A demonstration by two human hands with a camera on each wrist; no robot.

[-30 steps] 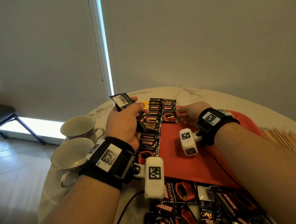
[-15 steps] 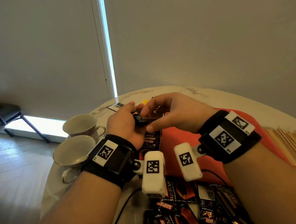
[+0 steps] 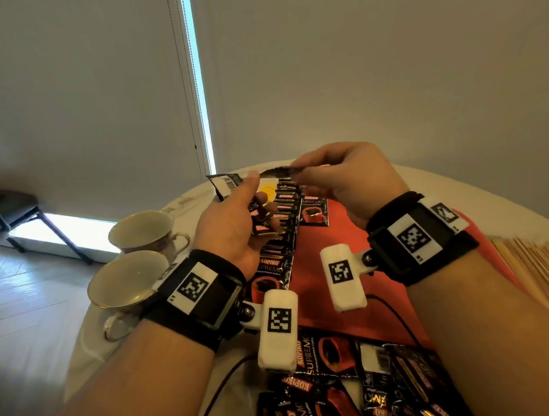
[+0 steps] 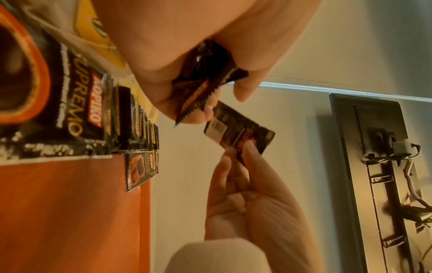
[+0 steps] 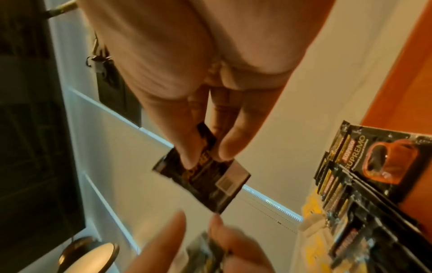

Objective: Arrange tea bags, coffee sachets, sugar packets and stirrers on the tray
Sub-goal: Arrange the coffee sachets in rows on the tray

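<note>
My left hand [image 3: 259, 194] grips a small bunch of black coffee sachets [image 4: 201, 88] above the left side of the red tray [image 3: 333, 246]. Just beyond it my right hand [image 3: 300, 172] pinches a single black sachet [image 5: 203, 177] with a barcode between thumb and fingers, held in the air close to the left fingertips. A row of overlapping coffee sachets [image 3: 285, 204] lies along the tray's left edge, and one more sachet [image 3: 313, 210] lies beside its far end. A yellow packet [image 3: 267, 189] lies behind the row.
Two empty teacups [image 3: 142, 230] [image 3: 126, 281] stand at the table's left edge. Several loose coffee sachets [image 3: 341, 380] lie on the table in front of the tray. Wooden stirrers [image 3: 533, 262] are piled at the right. A cable runs under my wrists.
My right hand left the far end of the tray, came to my left hand and took hold of one sachet from the bunch. Both hands have risen a little.
</note>
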